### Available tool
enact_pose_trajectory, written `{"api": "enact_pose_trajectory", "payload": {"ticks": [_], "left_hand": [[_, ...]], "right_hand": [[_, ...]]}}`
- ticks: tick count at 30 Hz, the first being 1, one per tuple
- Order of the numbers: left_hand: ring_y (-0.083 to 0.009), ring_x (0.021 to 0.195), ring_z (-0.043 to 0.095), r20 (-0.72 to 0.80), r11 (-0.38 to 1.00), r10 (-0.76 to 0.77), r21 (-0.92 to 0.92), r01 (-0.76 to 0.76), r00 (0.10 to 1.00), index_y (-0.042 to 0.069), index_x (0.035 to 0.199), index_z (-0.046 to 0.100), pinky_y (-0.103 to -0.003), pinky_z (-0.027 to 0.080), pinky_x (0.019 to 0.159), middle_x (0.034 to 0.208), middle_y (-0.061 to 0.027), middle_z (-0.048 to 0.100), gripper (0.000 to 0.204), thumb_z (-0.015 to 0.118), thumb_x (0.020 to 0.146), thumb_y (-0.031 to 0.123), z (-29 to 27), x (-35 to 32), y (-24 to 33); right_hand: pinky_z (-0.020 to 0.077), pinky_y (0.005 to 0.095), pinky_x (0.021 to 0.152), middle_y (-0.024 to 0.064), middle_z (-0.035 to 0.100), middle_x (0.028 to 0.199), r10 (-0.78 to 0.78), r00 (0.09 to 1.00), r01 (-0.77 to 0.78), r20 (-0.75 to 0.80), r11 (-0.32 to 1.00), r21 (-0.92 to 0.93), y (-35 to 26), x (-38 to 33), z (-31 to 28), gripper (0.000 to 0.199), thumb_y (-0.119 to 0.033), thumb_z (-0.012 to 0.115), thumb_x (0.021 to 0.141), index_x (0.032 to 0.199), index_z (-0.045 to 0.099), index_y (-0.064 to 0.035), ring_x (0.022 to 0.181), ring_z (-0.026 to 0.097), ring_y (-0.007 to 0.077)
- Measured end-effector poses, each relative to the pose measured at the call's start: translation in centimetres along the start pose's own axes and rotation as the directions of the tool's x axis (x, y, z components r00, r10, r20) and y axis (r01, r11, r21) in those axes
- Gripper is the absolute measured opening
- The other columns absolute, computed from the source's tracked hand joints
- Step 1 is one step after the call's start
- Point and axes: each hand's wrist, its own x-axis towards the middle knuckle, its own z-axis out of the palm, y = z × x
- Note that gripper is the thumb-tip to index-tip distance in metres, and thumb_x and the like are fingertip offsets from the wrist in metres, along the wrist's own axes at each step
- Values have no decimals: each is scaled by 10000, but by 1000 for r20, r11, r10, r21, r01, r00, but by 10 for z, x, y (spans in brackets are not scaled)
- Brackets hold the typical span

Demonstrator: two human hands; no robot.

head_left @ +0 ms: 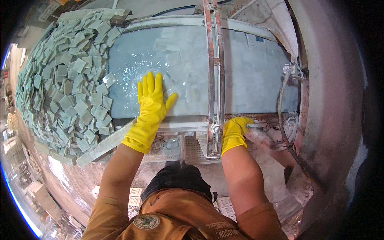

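Note:
My left hand [151, 100], in a yellow rubber glove, lies flat with fingers stretched out on a wet grey-blue belt surface [124, 86]. Thin square tiles [174, 60] lie on this surface under a film of water, some beside my fingers. Droplets glint to the left of the hand. My right hand [235, 131], gloved the same way, is at the near metal rail [180, 125], just right of an upright-looking crossbar [216, 72]. Its fingers are bent over the rail, and their tips are partly hidden.
A large heap of pale green square tiles [76, 84] covers the left end. A rusty bolted crossbar spans the belt. A grey hose [281, 100] hangs at the right end. Below the rail are perforated crates [200, 147] and loose tile pieces.

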Motion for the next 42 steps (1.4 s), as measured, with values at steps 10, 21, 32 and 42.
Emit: {"api": "enact_pose_trajectory", "payload": {"ticks": [10,21,32,42], "left_hand": [[-500,1560,365,188,977,214,-22,-214,959,135,1562,568,-605,244,1307,1699,-248,420,821,840,878,500,-18,46,-29],[-511,1512,418,112,992,114,37,-119,987,135,1573,561,-592,294,1284,1654,-267,464,785,819,915,477,-15,25,-19],[-626,1435,437,-39,976,-207,58,209,977,-46,1640,385,-660,331,1225,1577,-420,452,902,779,981,427,-9,-73,16],[-586,1447,440,-10,998,-52,-34,51,999,-23,1611,458,-649,321,1238,1596,-352,470,743,739,987,266,-5,-70,35]], "right_hand": [[576,345,1017,107,779,1327,-132,984,132,123,991,8,9,89,22,798,-720,482,1041,1535,618,-107,1189,736,296],[572,369,1034,153,773,1320,-104,994,106,17,986,-132,-15,-28,-11,760,-683,513,1035,1485,637,-83,1168,745,321],[548,485,1096,75,742,1406,-59,688,438,723,-761,-479,-25,10,-12,686,-669,556,1016,1460,702,-167,1264,704,262],[529,446,1115,28,767,1356,258,499,96,827,-965,242,-28,-2,-27,669,-619,599,1019,1523,644,-182,1230,719,237]]}}
